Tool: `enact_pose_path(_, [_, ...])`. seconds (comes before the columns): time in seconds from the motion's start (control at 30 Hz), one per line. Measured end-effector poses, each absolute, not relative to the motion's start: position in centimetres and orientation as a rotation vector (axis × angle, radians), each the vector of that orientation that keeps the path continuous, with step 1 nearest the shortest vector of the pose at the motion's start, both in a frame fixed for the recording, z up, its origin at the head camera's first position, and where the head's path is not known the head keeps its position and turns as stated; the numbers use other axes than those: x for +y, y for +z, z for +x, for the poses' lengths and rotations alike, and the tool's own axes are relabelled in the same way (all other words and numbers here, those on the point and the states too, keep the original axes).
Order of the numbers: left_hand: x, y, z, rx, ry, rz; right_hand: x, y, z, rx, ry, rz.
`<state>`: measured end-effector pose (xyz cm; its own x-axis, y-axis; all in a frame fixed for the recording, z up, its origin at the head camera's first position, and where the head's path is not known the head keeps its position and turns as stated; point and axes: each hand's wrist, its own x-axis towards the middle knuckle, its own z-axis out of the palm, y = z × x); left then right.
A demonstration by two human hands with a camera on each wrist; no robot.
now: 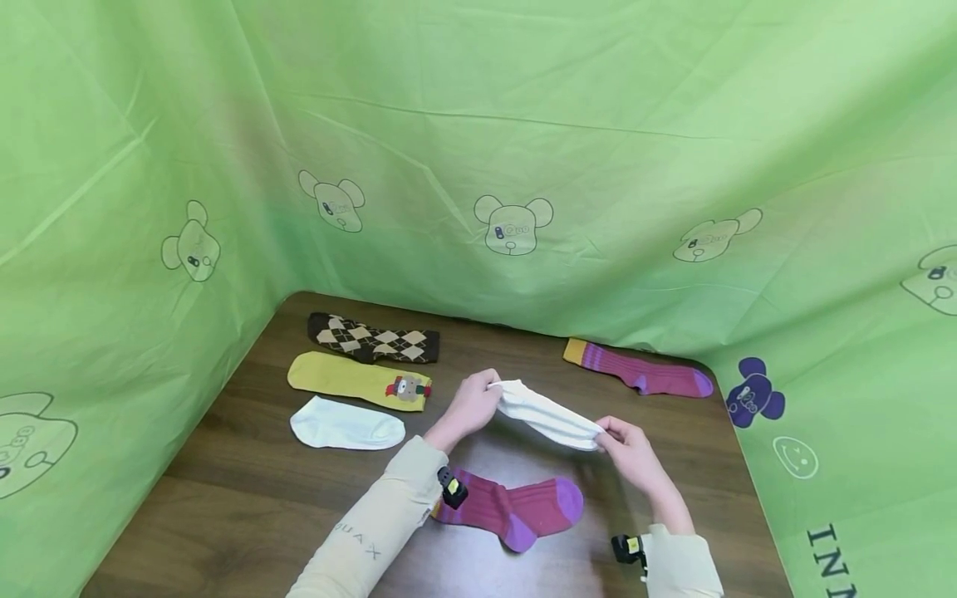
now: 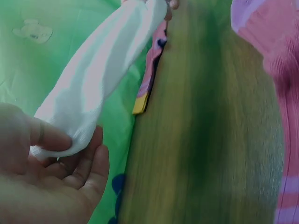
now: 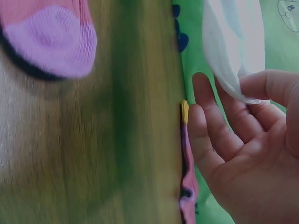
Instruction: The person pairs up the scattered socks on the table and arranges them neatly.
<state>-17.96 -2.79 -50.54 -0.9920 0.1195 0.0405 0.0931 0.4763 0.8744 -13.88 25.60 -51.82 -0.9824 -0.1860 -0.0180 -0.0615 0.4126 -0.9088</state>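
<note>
A white sock [image 1: 549, 417] is stretched lengthwise between both hands above the table. My left hand [image 1: 476, 402] pinches one end of it between thumb and fingers; the left wrist view shows that thumb pressing on the white fabric [image 2: 88, 88]. At the other end, my right hand [image 1: 626, 448] pinches the sock, thumb over the fingers, its remaining fingers spread loosely in the right wrist view. Below the held sock lies a magenta sock [image 1: 538, 508] with purple heel and toe, partly hidden by the left sleeve and wrist camera.
On the left lie an argyle sock [image 1: 374, 339], a yellow sock [image 1: 344, 379] with a bear, and another white sock [image 1: 347, 423]. At the back right rests a second magenta sock [image 1: 643, 371] with a yellow cuff. Green curtains [image 1: 449, 166] enclose the wooden table [image 1: 247, 473].
</note>
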Motion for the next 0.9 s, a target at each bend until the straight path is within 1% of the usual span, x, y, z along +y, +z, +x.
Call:
enact_pose_path(0.37, [-6.1,-51.5,-17.9,2.627,1.587,0.123,23.6,-52.6,-14.7,2.39,-1.814,-0.256])
enact_pose_path(0.6, [-7.9,-52.0,-17.8,2.624,1.642,0.094,22.2,-52.9,-15.0,2.332,-1.878,-0.078])
enact_pose_path(0.73, [-8.9,-51.8,-17.6,2.637,1.66,0.105,21.4,-52.7,-15.1,2.27,-1.934,-0.011])
enact_pose_path(0.9, [-10.2,-51.7,-17.3,2.645,1.642,0.053,19.9,-52.1,-15.0,2.162,-2.055,0.032])
